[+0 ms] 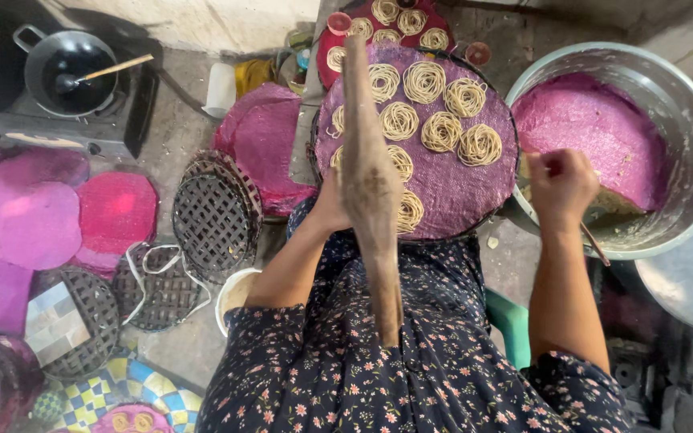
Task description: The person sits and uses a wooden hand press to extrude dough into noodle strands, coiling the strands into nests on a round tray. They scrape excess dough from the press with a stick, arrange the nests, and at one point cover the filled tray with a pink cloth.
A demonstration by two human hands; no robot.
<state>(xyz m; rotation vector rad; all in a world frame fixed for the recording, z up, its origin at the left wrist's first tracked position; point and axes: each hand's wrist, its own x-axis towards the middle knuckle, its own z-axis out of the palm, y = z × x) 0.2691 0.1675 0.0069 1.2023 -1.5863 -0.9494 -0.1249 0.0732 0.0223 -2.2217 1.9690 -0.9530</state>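
Head view, left hand: left hand (332,210) near the round purple tray (451,192), mostly hidden behind the wooden press handle (369,184); grip not readable, cannot tell whether closed on anything.
Head view, right hand: right hand (561,183) fisted around a thin stick-like tool (595,243), knuckles over the rim of the big metal bowl (687,120).
Bowl contents: pink cloth (595,132) covering most of the inside; pale dough (607,207) showing at the near edge, just under the fist.
Tray: resting on the lap, cloth-lined, carrying about nine noodle coils (441,131), mostly on its far and left parts.
Done so far, by the look of it: roughly half the tray filled; a second tray (338,36) behind it also loaded with coils.
Left, as a judgement: near and right parts of the purple tray bare; dough remaining in the bowl.
Floor, left side: empty woven mats (214,215), pink cloths (118,210), a dark pot with a spoon (70,68) on a stove.
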